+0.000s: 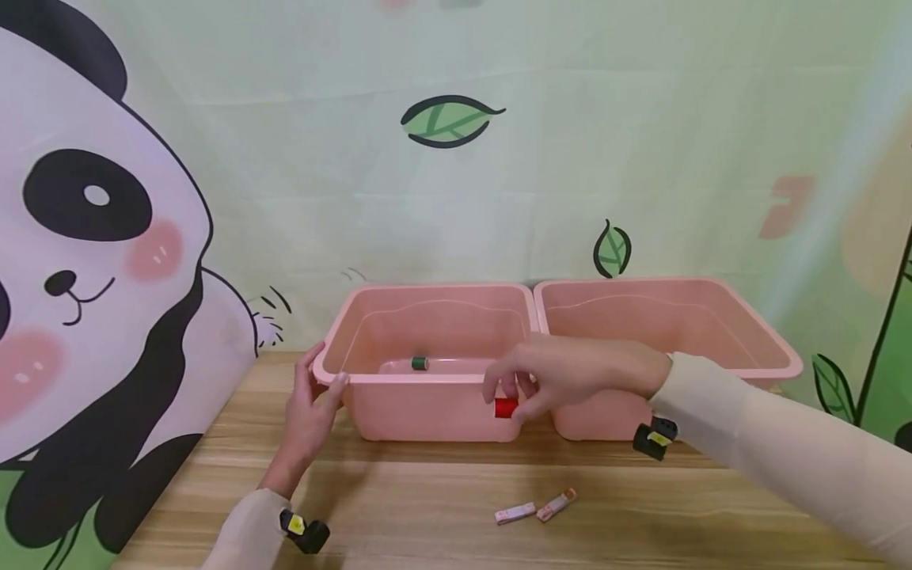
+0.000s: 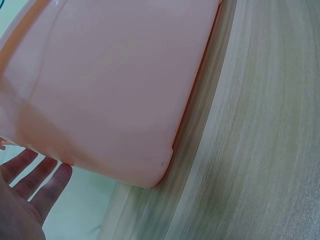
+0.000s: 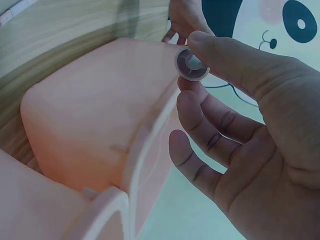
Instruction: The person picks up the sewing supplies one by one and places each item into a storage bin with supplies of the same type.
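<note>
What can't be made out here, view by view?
Head: the right bin floor nearest us, hidden by the bin's front wall.
Head: any marks on the two strips, too small to read.
Left wrist: part of the left hand, cut off by the left edge.
Right wrist: the red spool thread, hidden behind the spool's end.

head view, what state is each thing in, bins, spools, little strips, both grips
left bin, upright, open-topped
right bin, upright, open-topped, partly hidden
green spool, on its side inside the left bin
red spool, held off the table, outside the bins
left strip, lying on the table
right strip, lying on the table
left grip, touching the left bin's corner
right grip, pinching the red spool
</note>
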A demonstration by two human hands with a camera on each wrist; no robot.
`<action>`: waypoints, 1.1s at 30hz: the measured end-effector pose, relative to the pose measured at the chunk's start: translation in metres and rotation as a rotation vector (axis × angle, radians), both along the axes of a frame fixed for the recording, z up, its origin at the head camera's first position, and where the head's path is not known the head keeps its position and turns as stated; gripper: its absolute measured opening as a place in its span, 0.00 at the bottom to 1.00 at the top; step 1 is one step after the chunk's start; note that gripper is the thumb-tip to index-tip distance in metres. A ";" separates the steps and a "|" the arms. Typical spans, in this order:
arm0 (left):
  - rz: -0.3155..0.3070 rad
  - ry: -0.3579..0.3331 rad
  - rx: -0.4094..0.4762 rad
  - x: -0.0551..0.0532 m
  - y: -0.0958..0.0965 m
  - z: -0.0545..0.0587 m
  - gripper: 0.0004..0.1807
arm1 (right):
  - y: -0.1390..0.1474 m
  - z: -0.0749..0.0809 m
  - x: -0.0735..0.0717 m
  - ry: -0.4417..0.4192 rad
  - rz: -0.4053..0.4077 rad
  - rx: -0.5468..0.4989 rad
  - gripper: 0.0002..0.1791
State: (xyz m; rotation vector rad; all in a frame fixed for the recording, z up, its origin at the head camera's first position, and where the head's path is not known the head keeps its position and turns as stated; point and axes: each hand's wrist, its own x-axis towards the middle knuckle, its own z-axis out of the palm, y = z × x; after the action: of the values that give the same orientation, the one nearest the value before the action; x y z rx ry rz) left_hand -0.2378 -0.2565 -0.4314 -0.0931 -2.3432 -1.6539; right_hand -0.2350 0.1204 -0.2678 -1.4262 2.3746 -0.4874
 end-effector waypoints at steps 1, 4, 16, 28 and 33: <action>0.000 -0.004 0.000 0.000 0.000 0.000 0.38 | -0.001 0.002 -0.002 0.001 -0.006 0.000 0.15; 0.002 -0.014 0.009 -0.002 -0.002 -0.001 0.38 | -0.004 0.007 -0.009 0.018 -0.021 0.004 0.16; 0.016 0.021 -0.007 -0.001 -0.003 -0.002 0.38 | -0.009 0.022 -0.040 0.031 -0.126 0.016 0.16; 0.016 0.022 -0.014 -0.003 -0.003 -0.004 0.38 | -0.015 0.034 -0.074 -0.002 -0.163 0.009 0.16; 0.015 0.011 -0.006 -0.004 -0.003 -0.004 0.38 | -0.020 0.036 -0.087 -0.048 -0.190 -0.004 0.16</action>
State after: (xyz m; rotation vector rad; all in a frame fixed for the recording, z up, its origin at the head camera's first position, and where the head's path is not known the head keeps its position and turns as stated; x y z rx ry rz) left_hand -0.2414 -0.2593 -0.4352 -0.0848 -2.3354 -1.6352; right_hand -0.3217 0.1008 -0.2315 -1.1815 2.4838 -0.5673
